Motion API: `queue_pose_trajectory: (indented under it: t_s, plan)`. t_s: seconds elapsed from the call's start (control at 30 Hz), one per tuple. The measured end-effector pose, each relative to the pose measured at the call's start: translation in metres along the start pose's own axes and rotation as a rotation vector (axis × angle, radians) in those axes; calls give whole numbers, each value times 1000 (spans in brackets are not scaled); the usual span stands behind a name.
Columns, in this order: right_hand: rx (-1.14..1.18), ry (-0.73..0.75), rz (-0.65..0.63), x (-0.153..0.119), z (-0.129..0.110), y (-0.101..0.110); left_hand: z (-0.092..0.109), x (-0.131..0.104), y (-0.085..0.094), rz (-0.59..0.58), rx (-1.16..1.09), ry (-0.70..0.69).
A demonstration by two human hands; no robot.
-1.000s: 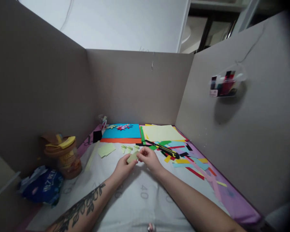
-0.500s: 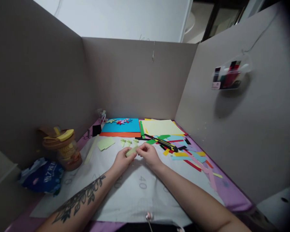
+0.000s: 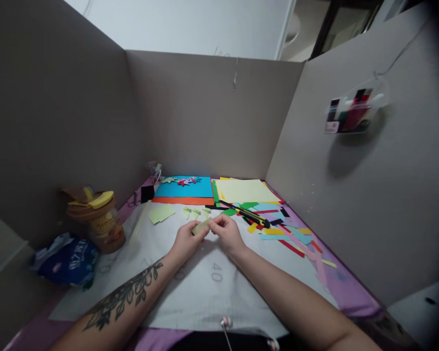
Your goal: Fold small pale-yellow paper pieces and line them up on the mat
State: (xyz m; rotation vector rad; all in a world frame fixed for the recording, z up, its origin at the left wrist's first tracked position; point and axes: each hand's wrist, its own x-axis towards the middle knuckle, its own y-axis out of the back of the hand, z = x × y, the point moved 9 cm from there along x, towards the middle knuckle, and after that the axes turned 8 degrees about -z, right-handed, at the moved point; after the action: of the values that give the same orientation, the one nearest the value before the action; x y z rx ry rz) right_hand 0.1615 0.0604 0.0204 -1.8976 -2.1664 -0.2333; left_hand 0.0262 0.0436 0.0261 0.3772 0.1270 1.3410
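A small pale green piece of paper (image 3: 201, 227) is held up between my two hands, above the white sheet. My left hand (image 3: 186, 240) is closed on its left part, with the thumb along it. At its right end my right hand (image 3: 227, 235) pinches the paper between thumb and fingertips. Just beyond my hands lie several small folded green paper pieces (image 3: 196, 214). A few flat pale green paper squares (image 3: 161, 213) rest to their left. How the held paper is folded is partly hidden by my fingers.
A box cutter (image 3: 252, 217) lies across colourful paper strips (image 3: 278, 232) on the right. Paper stars (image 3: 185, 182) sit on a blue sheet (image 3: 201, 190) at the back, beside a cream sheet (image 3: 245, 190). A lidded cup (image 3: 104, 229) and a blue packet (image 3: 68, 261) stand left.
The camera view has shifted slightly. My hands stay together on the green paper, with only tiny finger movement.
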Motion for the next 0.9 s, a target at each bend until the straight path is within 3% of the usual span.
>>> queue_pose_trajectory:
  t_s: [0.37,0.67,0.9]
  plan:
    - [26,16,30,0,3,2,1,-1,-2,-21,78,-19]
    - [196,1,29,1,1,-1,9,-3,-1,15,172,-91]
    - [177,21,15,0,0,-1,2,-1,-4,-31,73,-15]
